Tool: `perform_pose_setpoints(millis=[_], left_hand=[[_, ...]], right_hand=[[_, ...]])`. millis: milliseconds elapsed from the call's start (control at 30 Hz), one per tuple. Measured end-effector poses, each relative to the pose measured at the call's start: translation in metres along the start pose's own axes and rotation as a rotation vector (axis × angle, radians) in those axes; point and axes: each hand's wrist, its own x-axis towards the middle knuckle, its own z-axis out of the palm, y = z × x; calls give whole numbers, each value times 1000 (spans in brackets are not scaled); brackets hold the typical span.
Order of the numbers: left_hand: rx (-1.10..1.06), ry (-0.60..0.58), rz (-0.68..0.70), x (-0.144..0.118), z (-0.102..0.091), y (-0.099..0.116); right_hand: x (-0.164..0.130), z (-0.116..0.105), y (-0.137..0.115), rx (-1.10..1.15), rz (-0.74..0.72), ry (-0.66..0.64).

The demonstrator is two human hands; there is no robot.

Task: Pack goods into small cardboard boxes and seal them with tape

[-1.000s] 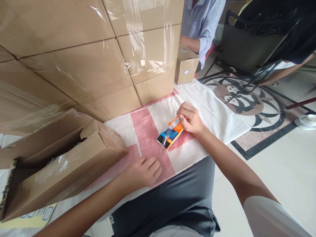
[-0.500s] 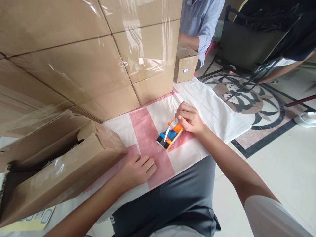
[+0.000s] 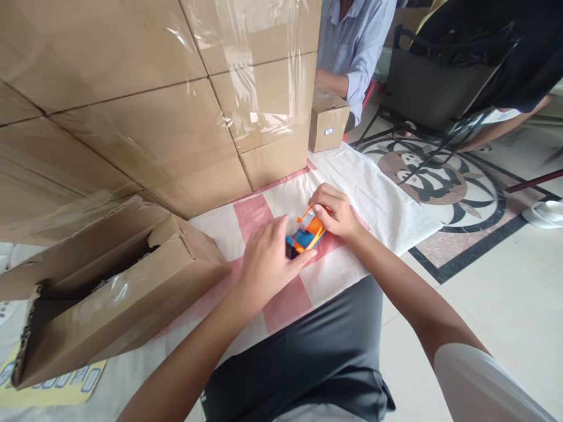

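Observation:
My right hand (image 3: 334, 211) pinches the far right end of a small orange, blue and black printed pack (image 3: 303, 237), held tilted above the tablecloth. A clear or pale piece shows on its top side; its exact kind I cannot make out. My left hand (image 3: 268, 252) is at the pack's near left end, slightly blurred, with the thumb stretched along the lower edge and the fingers apart from it. That hand covers part of the black end, and whether it touches the pack is unclear. Beneath both hands lies a red and white checked cloth (image 3: 288, 299).
Left of my hands stands an open cardboard box (image 3: 132, 293), with a yellow printed sheet (image 3: 74, 390) beside it. Stacked, plastic-wrapped cartons (image 3: 153, 129) rise behind. Farther back, a person (image 3: 352, 47) sits near a small carton (image 3: 328, 123). A dark chair (image 3: 435, 88) stands at right.
My left hand has moved up and right from the cloth, its curled fingers opening around the pack's near end. My right hand keeps its hold. The view has shifted slightly.

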Motion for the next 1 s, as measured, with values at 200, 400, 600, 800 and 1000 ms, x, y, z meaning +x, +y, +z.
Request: perform_pose_setpoints(millis=[200,400,600,800,1000], left_hand=[[3,-338,-308,45,37,30],[107,-280,-252,33,37,22],[115,-154,-122,28,43,16],[76,-100,-56,26,43,12],[-106,-49,-116,6,27,-11]], right_hand=[[-12,9,7,152,559,290],[-12,15,11,164,746,301],[-11,16,5,152,704,361],[-11,14,2,163,720,404],[-12,11,10,142,716,343]])
